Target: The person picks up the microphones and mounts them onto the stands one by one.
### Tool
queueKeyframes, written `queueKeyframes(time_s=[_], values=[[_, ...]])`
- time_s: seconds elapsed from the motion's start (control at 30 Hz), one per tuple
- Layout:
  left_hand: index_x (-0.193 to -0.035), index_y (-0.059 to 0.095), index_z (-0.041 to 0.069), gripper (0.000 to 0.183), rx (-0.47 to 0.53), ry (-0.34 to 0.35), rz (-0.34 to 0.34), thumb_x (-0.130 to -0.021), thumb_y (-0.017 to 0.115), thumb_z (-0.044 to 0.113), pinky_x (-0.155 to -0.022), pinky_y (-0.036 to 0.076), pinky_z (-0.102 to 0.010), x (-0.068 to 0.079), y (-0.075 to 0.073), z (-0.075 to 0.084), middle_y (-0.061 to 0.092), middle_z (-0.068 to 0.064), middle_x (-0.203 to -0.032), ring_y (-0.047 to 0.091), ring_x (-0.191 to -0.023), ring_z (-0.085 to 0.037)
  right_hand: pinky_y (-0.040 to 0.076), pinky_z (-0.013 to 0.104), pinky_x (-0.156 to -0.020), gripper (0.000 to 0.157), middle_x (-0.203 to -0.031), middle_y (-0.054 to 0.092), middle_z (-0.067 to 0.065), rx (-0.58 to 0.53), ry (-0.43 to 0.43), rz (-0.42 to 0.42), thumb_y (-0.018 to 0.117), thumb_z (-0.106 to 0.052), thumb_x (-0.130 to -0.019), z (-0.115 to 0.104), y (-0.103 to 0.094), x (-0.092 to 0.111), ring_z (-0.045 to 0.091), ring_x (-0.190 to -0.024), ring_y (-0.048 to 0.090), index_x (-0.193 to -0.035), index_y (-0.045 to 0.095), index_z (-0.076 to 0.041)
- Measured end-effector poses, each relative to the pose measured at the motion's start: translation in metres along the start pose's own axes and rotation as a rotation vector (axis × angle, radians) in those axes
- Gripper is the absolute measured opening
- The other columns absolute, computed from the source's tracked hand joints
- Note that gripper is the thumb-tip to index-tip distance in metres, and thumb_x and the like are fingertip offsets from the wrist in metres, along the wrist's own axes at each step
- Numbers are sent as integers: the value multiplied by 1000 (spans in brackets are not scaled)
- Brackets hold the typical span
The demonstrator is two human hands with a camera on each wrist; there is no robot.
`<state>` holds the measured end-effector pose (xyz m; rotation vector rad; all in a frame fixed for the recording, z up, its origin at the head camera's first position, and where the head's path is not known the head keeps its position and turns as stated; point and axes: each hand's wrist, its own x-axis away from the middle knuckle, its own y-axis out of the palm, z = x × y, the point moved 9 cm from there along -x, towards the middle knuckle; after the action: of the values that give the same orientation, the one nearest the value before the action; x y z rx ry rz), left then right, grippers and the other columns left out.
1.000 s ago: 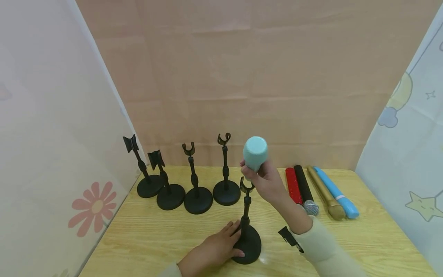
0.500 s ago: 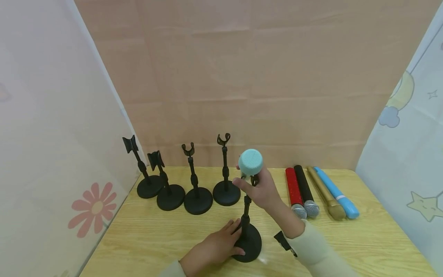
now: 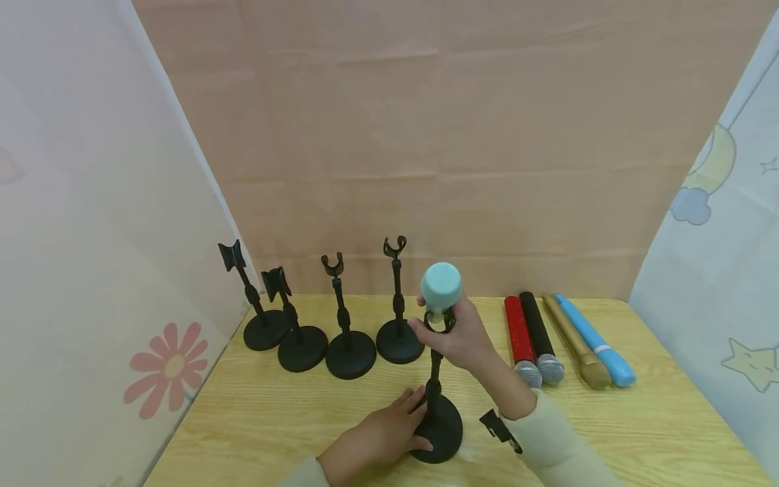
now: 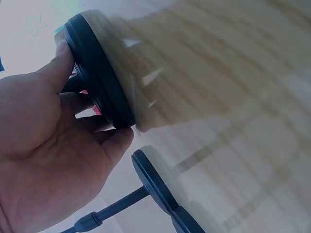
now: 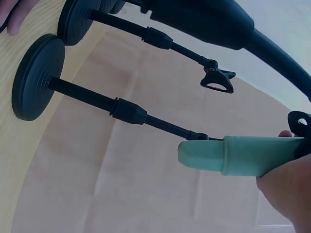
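My right hand (image 3: 467,339) holds a mint-green microphone (image 3: 441,285) at the U-shaped clip of the nearest black microphone stand (image 3: 441,433). Its rounded head is uppermost. In the right wrist view the handle (image 5: 257,155) extends past the fingers toward the table side, with the clip (image 5: 300,124) right against its upper part at the frame edge. Down on the table, my left hand (image 3: 389,429) grips the round base of the same stand. The left wrist view shows thumb and fingers spread along the rim of that base (image 4: 99,73).
Several other black stands (image 3: 349,355) stand in a row at the back left, their clips bare. On the right lie a red microphone (image 3: 519,331), a black one (image 3: 537,328), a gold one (image 3: 575,341) and a blue one (image 3: 596,341). A beige backdrop (image 3: 438,135) rises behind the table.
My right hand has lowered the mint-green microphone and shifted it slightly left, down to the stand's clip, then nearly stopped. My left hand stays on the base.
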<state>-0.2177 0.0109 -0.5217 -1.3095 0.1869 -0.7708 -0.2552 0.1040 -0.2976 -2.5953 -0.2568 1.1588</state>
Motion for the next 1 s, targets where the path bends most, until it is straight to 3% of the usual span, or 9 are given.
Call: queueKeyframes(time_s=[0.3, 0.57, 0.77, 1.0], values=[[-154, 45, 18, 74, -30, 6, 6, -95, 51, 62, -107, 48, -36, 2, -2, 3, 19, 5, -168, 25, -153, -22, 54, 28, -83, 30, -91, 67, 4, 1, -70, 23, 77, 8, -78, 0, -1, -2, 16, -86, 64, -101, 63, -5], [-153, 46, 16, 73, -44, 27, 13, -96, 50, 61, -107, 48, -36, 4, -4, 6, 20, 3, -168, 26, -153, -23, 56, 30, -83, 26, -90, 69, 3, 21, -31, 25, 78, 4, -79, 2, -2, -1, 22, -85, 67, -100, 65, -4], [-153, 46, 16, 73, -48, 29, 15, -96, 50, 61, -107, 48, -35, 5, -5, 7, 21, 2, -168, 27, -152, -23, 57, 31, -80, 21, -86, 72, 2, 11, 13, 22, 78, 2, -80, 4, -2, 0, 12, -83, 68, -98, 68, -3], [-154, 45, 17, 74, -63, 22, 17, -96, 49, 62, -107, 48, -35, 3, -3, 5, 20, 2, -168, 26, -153, -23, 56, 32, -79, 18, -85, 71, 5, -52, 27, 10, 75, 6, -82, 5, 0, 0, 13, -81, 67, -95, 67, -4]])
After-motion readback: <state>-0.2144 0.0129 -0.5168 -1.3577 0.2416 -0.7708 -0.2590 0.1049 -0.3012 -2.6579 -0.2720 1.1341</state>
